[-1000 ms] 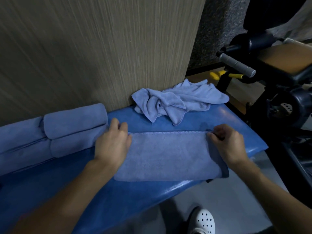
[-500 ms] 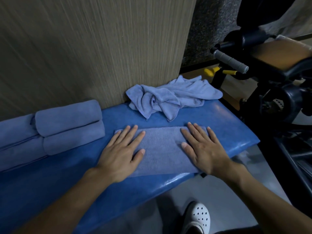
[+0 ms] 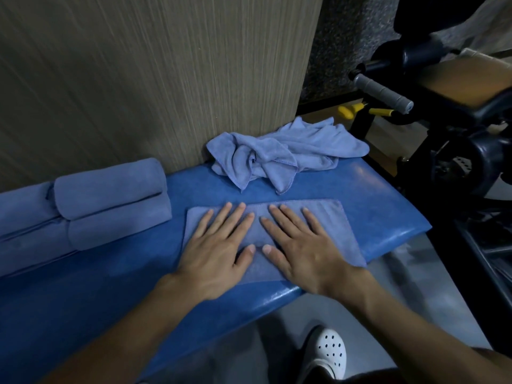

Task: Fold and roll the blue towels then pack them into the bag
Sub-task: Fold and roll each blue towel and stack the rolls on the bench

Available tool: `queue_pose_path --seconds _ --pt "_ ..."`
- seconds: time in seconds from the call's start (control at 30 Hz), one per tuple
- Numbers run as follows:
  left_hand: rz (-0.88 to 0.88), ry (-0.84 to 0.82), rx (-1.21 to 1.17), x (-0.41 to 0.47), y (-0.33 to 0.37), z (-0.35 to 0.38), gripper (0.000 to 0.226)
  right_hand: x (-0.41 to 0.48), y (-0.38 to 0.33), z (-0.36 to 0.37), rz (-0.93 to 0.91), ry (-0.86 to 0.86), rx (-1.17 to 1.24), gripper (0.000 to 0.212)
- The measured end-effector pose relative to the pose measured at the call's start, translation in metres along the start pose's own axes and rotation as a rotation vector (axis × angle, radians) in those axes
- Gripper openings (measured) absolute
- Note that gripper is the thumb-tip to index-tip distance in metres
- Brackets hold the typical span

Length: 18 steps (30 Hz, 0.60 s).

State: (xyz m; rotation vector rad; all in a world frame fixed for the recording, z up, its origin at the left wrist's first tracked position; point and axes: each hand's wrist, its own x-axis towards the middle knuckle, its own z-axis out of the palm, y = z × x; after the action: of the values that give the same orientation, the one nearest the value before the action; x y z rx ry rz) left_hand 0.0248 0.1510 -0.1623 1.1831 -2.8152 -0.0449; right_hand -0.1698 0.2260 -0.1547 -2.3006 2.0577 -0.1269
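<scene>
Shoe: white clog with holes, on the grey floor below the bench's near edge.
Bench: blue padded top; carries all the towels.
Left hand: palm down, fingers straight and spread, pressing the left part of the folded towel.
Right hand: palm down, fingers straight and spread, pressing the middle; thumb tip just beside the left thumb tip.
Folded towel: flat rectangle near the bench's front edge, under both palms; its right end lies bare beyond the right hand.
Rolled towels: two stacked rolls at left, apart from the folded towel; more blue cloth further left, cut by the frame.
Crumpled towel: loose heap at the bench's far side against the wall panel, near the folded towel, not touching it.
Machine handle: grey grip on a black frame, far right; yellow knobs below it.
</scene>
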Motion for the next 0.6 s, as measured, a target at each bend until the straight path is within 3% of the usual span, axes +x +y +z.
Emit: queue_pose_path --seconds 0.33,0.5,0.6 --pt "-0.054 0.004 0.061 -0.019 -0.023 -0.008 0.071 -0.013 0.052 -0.009 0.296 0.039 -0.131 0.072" --pt "0.069 -0.005 0.005 0.003 0.024 -0.011 0.070 -0.009 0.008 -0.004 0.126 0.041 -0.061 0.069" --pt "0.049 -0.036 0.018 0.000 0.023 -0.002 0.069 -0.011 0.022 -0.002 0.124 0.024 -0.078 0.067"
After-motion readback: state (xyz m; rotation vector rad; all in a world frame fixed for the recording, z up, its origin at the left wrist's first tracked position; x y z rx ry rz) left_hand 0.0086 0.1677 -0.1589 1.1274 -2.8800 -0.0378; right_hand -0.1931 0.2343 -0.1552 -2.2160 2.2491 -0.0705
